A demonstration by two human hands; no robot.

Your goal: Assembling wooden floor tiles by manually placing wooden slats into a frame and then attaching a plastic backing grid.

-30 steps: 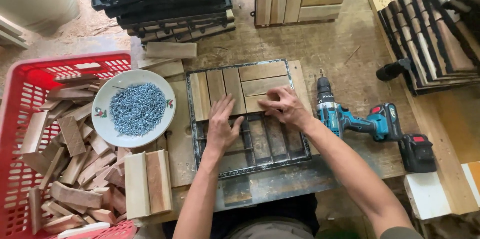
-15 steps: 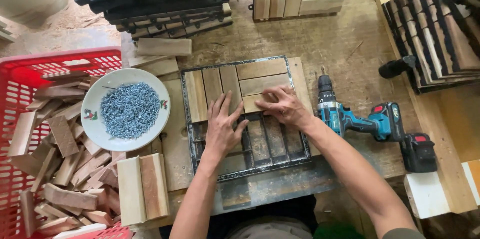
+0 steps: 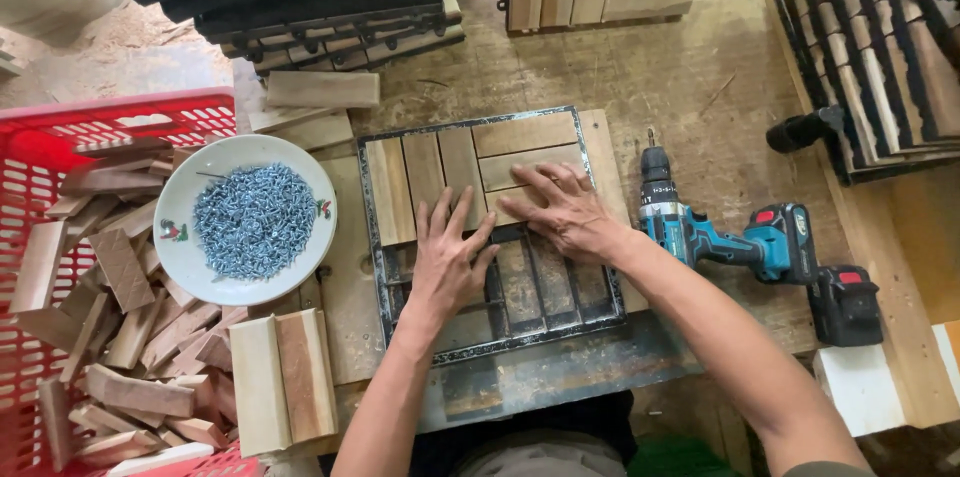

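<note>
**Both palms flat on the slats in the frame**

Since half a second ago, both hands have barely shifted; my left hand [image 3: 450, 257] has slid a little toward the gap while the view has drifted slightly. Its fingers are spread and open, gripping nothing, pressing flat where the upright slats [image 3: 425, 182] meet the bare black grid frame [image 3: 500, 337]. My right hand [image 3: 560, 212] lies open too, palm down on the lower of the crosswise slats [image 3: 525, 152], fingertips pointing left. Those slats run left to right; the upright three beside them run away from me. The unfilled half of the frame lies nearer my body, under my left wrist. Just left of the frame sits the bowl of screws [image 3: 255, 222]; the blue cordless drill [image 3: 720, 237] lies just right, nearer my right hand, bit pointing away from me.
</note>
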